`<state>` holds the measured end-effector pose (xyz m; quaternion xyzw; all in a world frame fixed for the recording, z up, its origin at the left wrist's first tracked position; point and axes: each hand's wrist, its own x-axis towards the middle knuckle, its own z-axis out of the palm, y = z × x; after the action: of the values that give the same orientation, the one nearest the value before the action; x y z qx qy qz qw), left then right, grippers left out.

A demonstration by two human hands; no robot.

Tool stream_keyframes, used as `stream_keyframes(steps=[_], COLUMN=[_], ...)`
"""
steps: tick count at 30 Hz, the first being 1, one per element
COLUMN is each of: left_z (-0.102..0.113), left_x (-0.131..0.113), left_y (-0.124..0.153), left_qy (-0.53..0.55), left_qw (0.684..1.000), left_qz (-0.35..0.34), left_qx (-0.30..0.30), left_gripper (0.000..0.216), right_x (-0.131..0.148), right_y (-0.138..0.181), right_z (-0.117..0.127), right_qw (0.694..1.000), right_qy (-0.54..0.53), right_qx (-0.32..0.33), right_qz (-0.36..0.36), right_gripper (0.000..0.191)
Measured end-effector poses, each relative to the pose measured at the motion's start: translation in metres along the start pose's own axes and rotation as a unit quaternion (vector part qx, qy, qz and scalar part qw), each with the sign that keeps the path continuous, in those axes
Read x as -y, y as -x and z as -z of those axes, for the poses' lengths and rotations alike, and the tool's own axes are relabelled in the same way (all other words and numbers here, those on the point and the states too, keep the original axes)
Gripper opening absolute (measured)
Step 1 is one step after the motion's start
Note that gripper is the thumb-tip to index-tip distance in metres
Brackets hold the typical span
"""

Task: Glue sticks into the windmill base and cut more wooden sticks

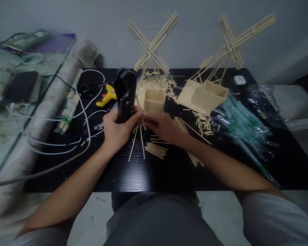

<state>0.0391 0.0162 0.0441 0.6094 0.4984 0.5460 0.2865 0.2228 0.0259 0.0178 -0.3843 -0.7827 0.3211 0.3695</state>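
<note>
My left hand [117, 129] is wrapped round a black hand tool [125, 94] that stands upright on the black table [154, 171]. My right hand [161, 126] is closed in a pinch on a thin wooden stick [140, 111] right beside the tool, its fingertips meeting my left thumb. Just behind the hands stands a small open box of sticks [154, 99] with a stick windmill cross [151, 46] rising above it. Loose sticks [156, 149] lie under and around both hands.
A second stick house with windmill blades [207, 92] stands at the back right. Clear and green plastic wrappers [240, 124] lie on the right. A yellow glue gun [106, 96], white cables [84, 112], scissors [99, 127] and a rolled bundle [48, 106] lie on the left.
</note>
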Motion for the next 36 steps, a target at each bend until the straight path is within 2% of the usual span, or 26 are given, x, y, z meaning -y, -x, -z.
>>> stream_keyframes(steps=[6, 21, 30, 36], left_z=[-0.002, -0.003, -0.003, -0.007], left_x=[0.001, 0.005, -0.003, -0.007], left_y=[0.002, 0.007, -0.001, -0.004], left_qy=[0.022, 0.036, 0.103, 0.177], left_qw=[0.999, 0.999, 0.988, 0.967], left_qz=[0.020, 0.012, 0.110, 0.170], left_qx=[0.014, 0.003, 0.048, 0.064], left_gripper=[0.021, 0.021, 0.024, 0.032], right_x=[-0.008, -0.013, -0.017, -0.012], right_y=[0.000, 0.005, 0.007, 0.007], right_z=[-0.002, -0.005, -0.004, -0.002], right_qw=[0.998, 0.997, 0.994, 0.996], right_qy=[-0.002, 0.010, 0.024, 0.001], right_qx=[-0.007, -0.016, -0.010, 0.011], right_qz=[0.058, 0.069, 0.102, 0.086], right_gripper=[0.018, 0.012, 0.010, 0.014])
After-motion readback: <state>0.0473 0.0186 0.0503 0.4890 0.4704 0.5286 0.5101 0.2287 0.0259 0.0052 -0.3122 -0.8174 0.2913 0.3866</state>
